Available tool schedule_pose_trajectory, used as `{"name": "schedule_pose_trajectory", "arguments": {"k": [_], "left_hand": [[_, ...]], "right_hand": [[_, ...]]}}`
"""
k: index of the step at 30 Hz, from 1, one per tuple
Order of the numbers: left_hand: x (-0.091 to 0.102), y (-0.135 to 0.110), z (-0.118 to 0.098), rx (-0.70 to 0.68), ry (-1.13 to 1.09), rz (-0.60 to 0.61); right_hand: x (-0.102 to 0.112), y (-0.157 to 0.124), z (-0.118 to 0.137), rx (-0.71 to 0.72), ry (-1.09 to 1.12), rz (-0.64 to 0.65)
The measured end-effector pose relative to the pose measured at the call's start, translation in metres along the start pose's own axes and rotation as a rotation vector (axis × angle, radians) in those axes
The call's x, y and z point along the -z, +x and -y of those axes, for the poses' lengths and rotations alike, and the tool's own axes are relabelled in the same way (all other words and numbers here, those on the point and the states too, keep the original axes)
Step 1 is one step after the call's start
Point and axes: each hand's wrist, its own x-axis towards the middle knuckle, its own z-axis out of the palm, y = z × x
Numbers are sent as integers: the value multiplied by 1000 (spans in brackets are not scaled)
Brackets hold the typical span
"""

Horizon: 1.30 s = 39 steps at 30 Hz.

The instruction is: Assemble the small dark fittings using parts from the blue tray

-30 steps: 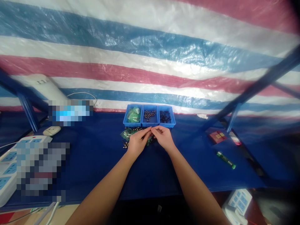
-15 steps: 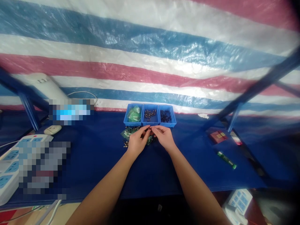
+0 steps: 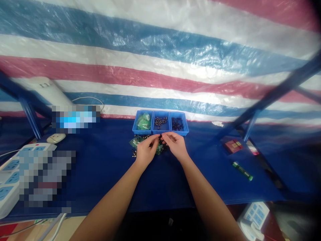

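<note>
My left hand (image 3: pixel 147 147) and my right hand (image 3: pixel 175 144) meet fingertip to fingertip just in front of three joined blue bins. Both are closed in a pinch on something small and dark, too small to name. Beneath and beside the fingers lie green plastic bags (image 3: pixel 135 142) and small brass-coloured metal parts (image 3: pixel 134 153). The left bin (image 3: pixel 135 132) holds green bags (image 3: pixel 143 123). In the middle bin (image 3: pixel 164 130) are small brass-coloured parts (image 3: pixel 161 122), and in the right bin (image 3: pixel 185 131) small black parts (image 3: pixel 177 124).
On the blue table (image 3: pixel 160 180), a white power strip (image 3: pixel 10 190) and a computer mouse (image 3: pixel 56 138) sit at left. A red box (image 3: pixel 233 146) and a green tube-like packet (image 3: pixel 242 171) lie at right. Blue metal posts (image 3: pixel 251 125) flank the table before a striped tarp (image 3: pixel 160 72).
My fingertips shift slightly while staying together, and the right hand rises a little. The bins and the things on the table stay where they were.
</note>
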Motion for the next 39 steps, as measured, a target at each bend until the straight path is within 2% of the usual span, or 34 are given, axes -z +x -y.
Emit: {"name": "schedule_pose_trajectory", "arguments": {"k": [3,12,17,19,23,26,27,29,31,34,39], "left_hand": [[1,0,-1,-3,4,5],[0,2,-1,10,40,-49],[0,1,-1,-37,41,-41],[-1,1,-1,-48,33,-34],[-1,0,-2,-51,-17,-14],[1,-1,-2,-42,-22,-35],[1,-1,-2,-39,-15,-54],[2,-1,-2,-35,-5,-100],[2,-2,-3,-29,2,-130],[2,-2,-3,-27,7,-127],[3,-1,-4,-37,9,-101]], "right_hand": [[1,0,0,-1,0,-11],[-1,0,-3,-29,11,67],[-1,1,-5,-4,40,51],[0,2,-4,15,29,-26],[5,2,1,171,-71,-426],[15,6,2,268,-160,-615],[19,8,1,273,-203,-620],[27,11,0,251,-305,-529],[32,12,-1,223,-393,-505],[36,11,-2,173,-527,-448],[31,7,-7,-31,-855,-246]]}}
